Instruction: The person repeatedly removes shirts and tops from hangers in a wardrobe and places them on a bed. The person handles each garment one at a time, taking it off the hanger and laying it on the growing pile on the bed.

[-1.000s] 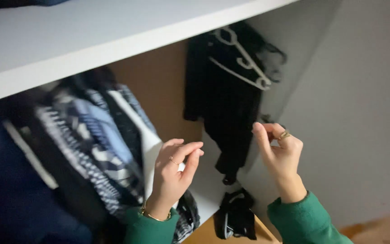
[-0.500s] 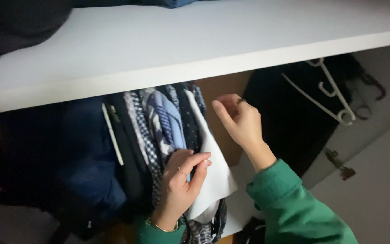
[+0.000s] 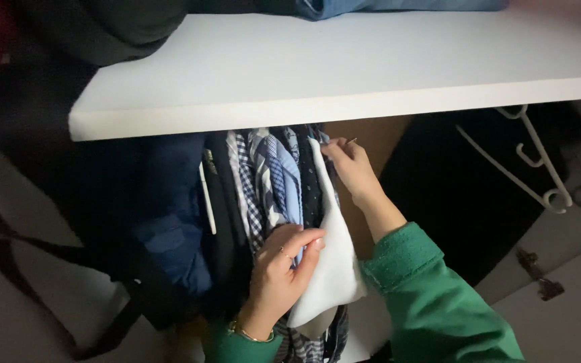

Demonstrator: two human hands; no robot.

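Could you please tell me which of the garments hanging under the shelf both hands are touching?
The plain white garment, rightmost in the packed row; the left hand grips its lower part, the right hand its top. Its neighbours are blue patterned shirts.

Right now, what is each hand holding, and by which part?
Both hands are on the white garment: the left hand grips its front edge low down, the right hand pinches its top by the shoulder.

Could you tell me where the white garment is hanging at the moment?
In the head view, the white garment hangs at centre under the white shelf, right of the checked shirts, between the left hand and right hand.
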